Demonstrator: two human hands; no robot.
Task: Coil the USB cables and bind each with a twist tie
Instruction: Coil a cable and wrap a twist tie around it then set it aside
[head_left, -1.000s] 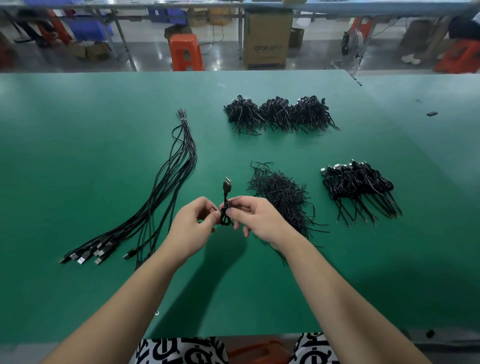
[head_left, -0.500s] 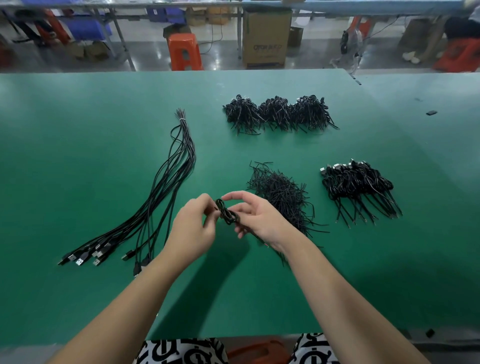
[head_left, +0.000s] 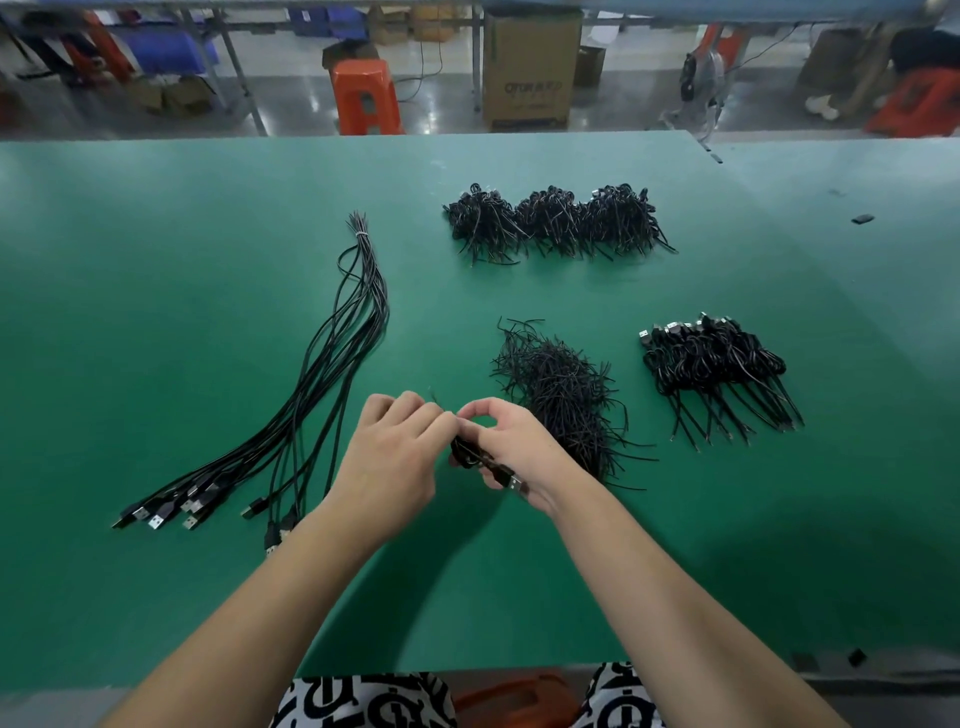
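A small coiled black USB cable (head_left: 467, 453) hangs between both hands above the green table (head_left: 156, 260). My right hand (head_left: 511, 448) grips the coil, and its USB plug (head_left: 514, 484) sticks out below the fingers. My left hand (head_left: 395, 449) pinches a thin black twist tie (head_left: 439, 404) at the coil's top, fingers curled. A fan of loose straight USB cables (head_left: 311, 400) lies to the left. A heap of black twist ties (head_left: 563, 397) sits just right of my hands.
Coiled, tied cables lie in a pile at the right (head_left: 714, 371) and in a row of three bunches at the back (head_left: 556, 221). A small dark object (head_left: 862, 219) lies far right. Beyond the table edge stand an orange stool (head_left: 366, 96) and a cardboard box (head_left: 532, 70).
The coil turned over: its plug pointed up a second ago and now points down toward my right wrist. Both hands moved closer together around the coil's top.
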